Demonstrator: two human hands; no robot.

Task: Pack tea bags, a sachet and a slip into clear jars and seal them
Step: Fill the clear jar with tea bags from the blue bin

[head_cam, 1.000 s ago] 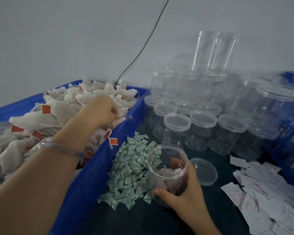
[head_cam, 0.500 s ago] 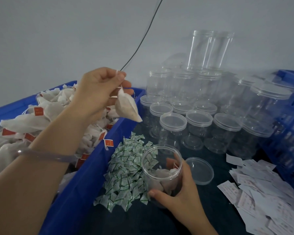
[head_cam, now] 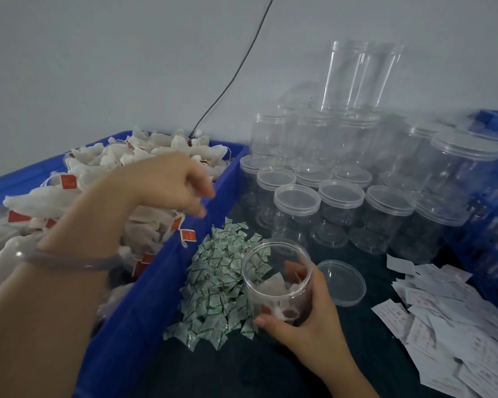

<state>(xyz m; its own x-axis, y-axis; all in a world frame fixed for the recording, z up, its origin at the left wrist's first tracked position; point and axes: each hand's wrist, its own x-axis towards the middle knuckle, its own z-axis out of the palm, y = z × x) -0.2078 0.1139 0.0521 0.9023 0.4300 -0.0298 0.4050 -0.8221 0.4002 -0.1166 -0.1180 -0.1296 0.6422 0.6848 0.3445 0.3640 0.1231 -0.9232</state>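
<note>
So, right hand (head_cam: 308, 320) grips open jar (head_cam: 276, 254) beside sachets (head_cam: 216, 271), tea bags (head_cam: 273, 285) inside; left hand (head_cam: 167, 185) over bin (head_cam: 161, 282), fingers blurred, cannot tell. Risk: tag strings may snag rim, bag falls outside.

Fingers (head_cam: 202, 192) of the left hand (head_cam: 161, 182) are motion-blurred, perhaps empty; slips (head_cam: 472, 354) run off frame.
</note>
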